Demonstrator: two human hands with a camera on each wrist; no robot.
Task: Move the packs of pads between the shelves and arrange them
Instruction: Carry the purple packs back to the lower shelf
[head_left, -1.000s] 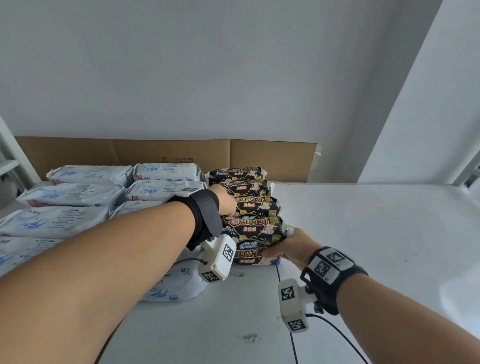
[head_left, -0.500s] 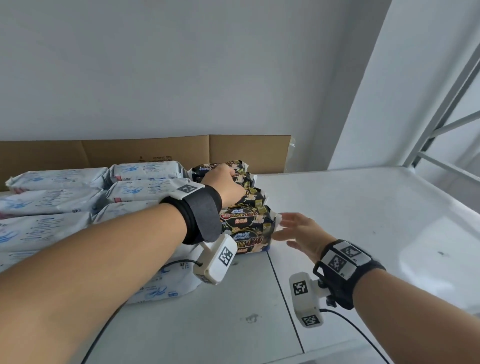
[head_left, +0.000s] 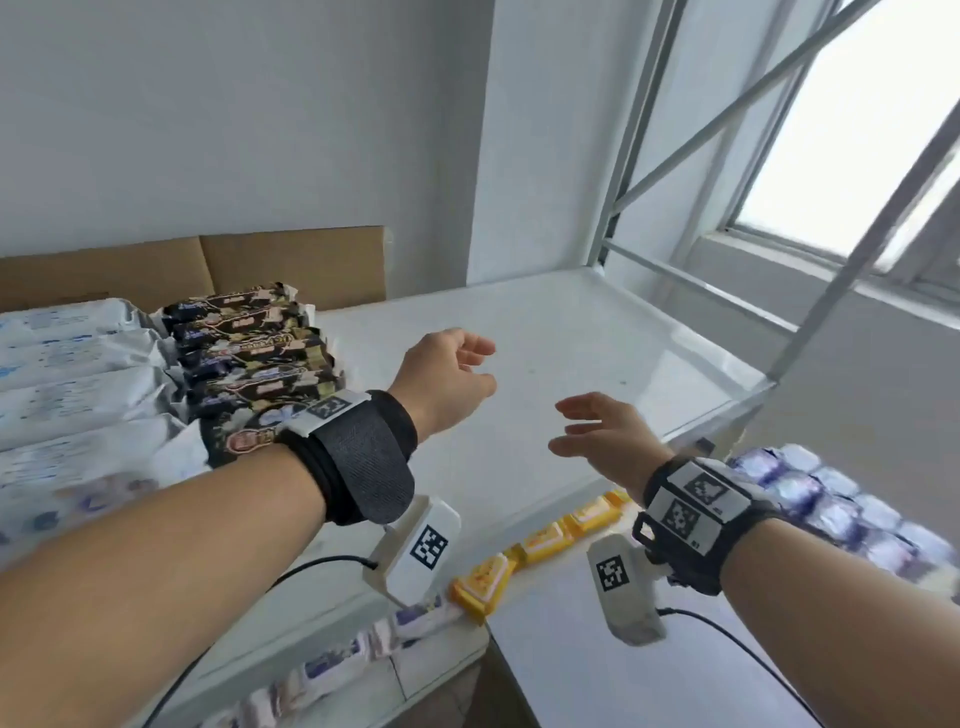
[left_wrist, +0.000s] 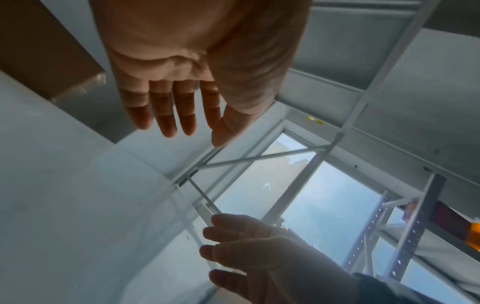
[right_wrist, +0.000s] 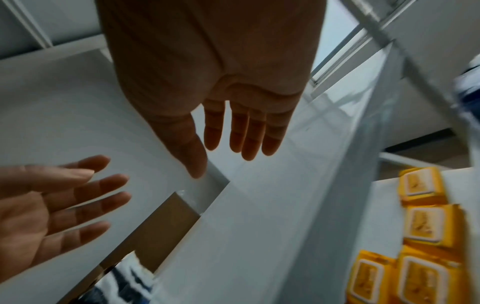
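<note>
Left hand grip released, fingers relaxed, nothing held; held above white shelf. Right hand grip likewise released, fingers spread, apart from left. Black packs of pads stacked in row at shelf's left, white packs beside them, cardboard behind. Yellow packs seen on lower shelf.

Black-and-gold packs of pads lie rowed on the white shelf beside white-blue packs.
</note>
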